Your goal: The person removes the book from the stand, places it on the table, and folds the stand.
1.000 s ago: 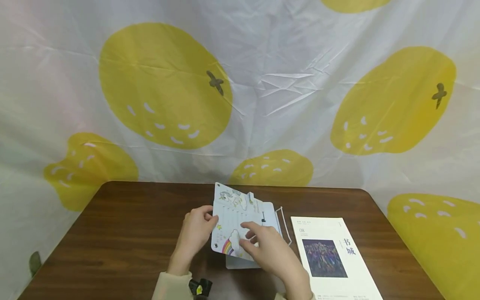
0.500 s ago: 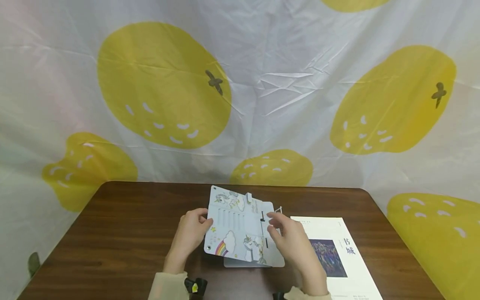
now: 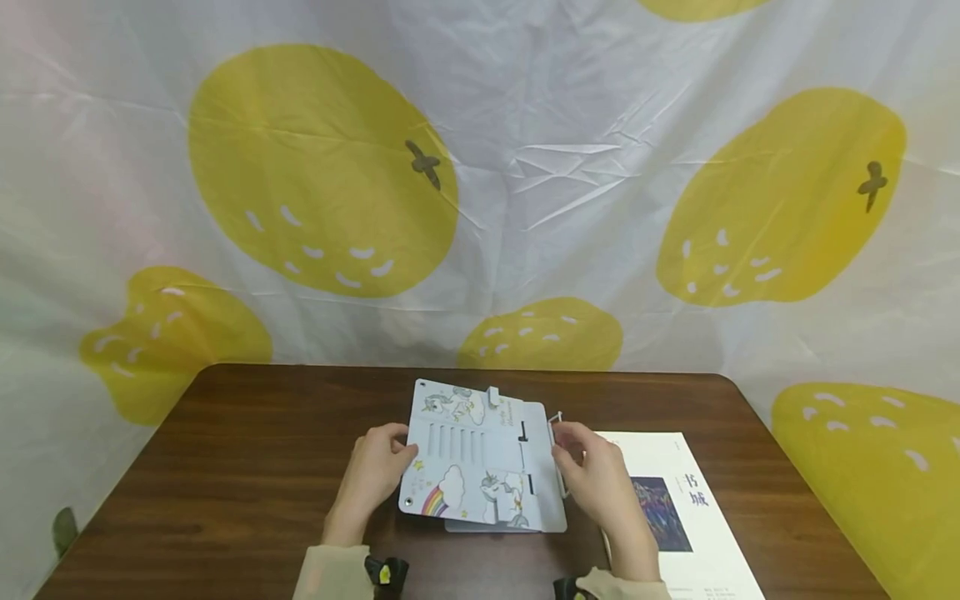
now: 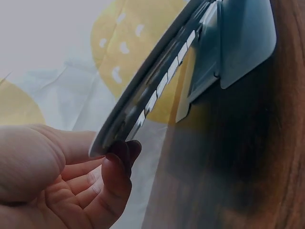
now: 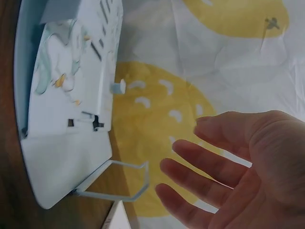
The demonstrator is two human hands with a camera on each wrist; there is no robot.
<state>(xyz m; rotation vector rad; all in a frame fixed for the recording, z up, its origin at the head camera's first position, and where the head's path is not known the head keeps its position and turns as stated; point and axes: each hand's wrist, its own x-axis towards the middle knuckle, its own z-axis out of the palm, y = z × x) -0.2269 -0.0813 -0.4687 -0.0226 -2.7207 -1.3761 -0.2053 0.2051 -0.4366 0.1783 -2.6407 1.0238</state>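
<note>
A white metal book stand [image 3: 465, 454] printed with unicorns, a cloud and a rainbow is at the table's middle. Its slotted back panel is raised at the left, tilted above the base plate [image 3: 551, 508]. My left hand [image 3: 369, 468] pinches the panel's left edge between thumb and fingers; the left wrist view shows the panel's underside [image 4: 147, 86] beyond that grip. At the stand's right side is my right hand [image 3: 600, 477], beside a white wire bracket [image 5: 105, 195]. In the right wrist view its fingers are loosely bent and apart from the stand and bracket.
A white-covered book [image 3: 712, 542] with a dark picture lies to the right, partly behind my right hand and forearm. The brown wooden table [image 3: 247, 467] ends at a white curtain [image 3: 525, 250] with yellow fruit prints.
My right hand has moved right, from over the panel to beside the wire bracket. My left hand has shifted slightly left, and the panel's left edge has come lower and further left.
</note>
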